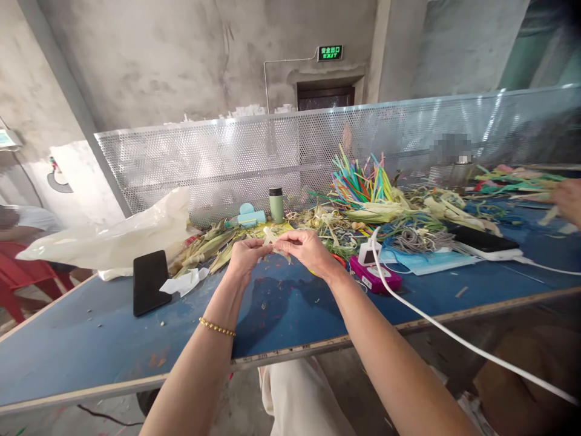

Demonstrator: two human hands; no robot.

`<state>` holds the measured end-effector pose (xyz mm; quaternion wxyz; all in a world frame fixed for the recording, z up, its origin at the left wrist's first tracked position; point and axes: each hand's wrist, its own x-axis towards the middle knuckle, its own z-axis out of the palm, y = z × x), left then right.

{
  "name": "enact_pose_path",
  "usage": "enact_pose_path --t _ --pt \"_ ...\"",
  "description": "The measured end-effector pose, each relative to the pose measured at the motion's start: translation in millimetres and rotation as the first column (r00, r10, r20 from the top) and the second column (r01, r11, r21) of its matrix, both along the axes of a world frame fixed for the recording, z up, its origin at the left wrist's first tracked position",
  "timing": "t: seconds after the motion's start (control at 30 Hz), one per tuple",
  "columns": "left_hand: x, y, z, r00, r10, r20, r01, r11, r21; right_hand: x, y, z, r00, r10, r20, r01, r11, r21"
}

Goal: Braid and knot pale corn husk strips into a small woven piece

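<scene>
From where I watch, the pale strip (pixel 268 232) is small and creamy, a thin, flat, husk-like piece whose upper end pokes above the fingertips; much of the rest is hidden by the fingers, so I can't make out its full shape. It is held just above the near-middle part of the blue table (pixel 113 345). I see the left hand (pixel 247 253) pinching it between closed fingertips, and the right hand (pixel 307 248) gripping it the same way, the two nearly touching. Behind them I have dry, ribbed husks (pixel 204 245), papery and yellowish-green, and a bristling bunch of slender coloured stems (pixel 363 181). To the right I make out a soft tangle of grey cord (pixel 420 240) by a glossy purple device (pixel 376 275). On the left, a crumpled, translucent plastic sheet (pixel 113 239) bulges beside a smooth black phone (pixel 149 283) and a creased white scrap (pixel 186 281). A matte green tumbler (pixel 276 207) stands upright before the shiny perforated metal screen (pixel 218 163).
</scene>
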<state>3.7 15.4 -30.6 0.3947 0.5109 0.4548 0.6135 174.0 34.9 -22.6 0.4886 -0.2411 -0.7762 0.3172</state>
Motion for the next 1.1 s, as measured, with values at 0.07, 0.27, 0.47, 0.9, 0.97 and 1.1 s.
enact_pose_path --t 0.07,0.27,0.47,0.9,0.97,1.1 --pt "0 1 -0.9 1.000 -0.007 -0.018 0.007 1.000 -0.012 -1 -1 0.0 0.999 -0.004 -0.042 0.004 1.000 0.004" --pt "-1 2 -3.6 0.996 -0.049 -0.073 0.048 0.999 -0.016 -8 -3 -2.6 0.994 0.028 -0.107 -0.047 0.983 -0.176" --pt "0 -3 1.0 0.989 -0.133 0.058 0.138 0.986 -0.093 -10 3 -5.4 0.988 -0.124 -0.093 0.115 0.988 -0.099" --pt "-2 1 -3.0 0.991 -0.136 0.018 0.137 0.989 -0.058 -7 11 -10.5 0.978 -0.208 0.021 0.209 0.975 -0.079" --pt "-1 0 -3.0 0.987 -0.159 0.002 0.159 0.986 -0.054 -7 12 -10.9 0.979 -0.205 0.018 0.206 0.975 -0.079" --pt "3 -3 -1.5 0.988 -0.152 -0.036 0.150 0.987 -0.053 -7 12 -12.5 0.972 -0.234 0.009 0.234 0.968 -0.087"
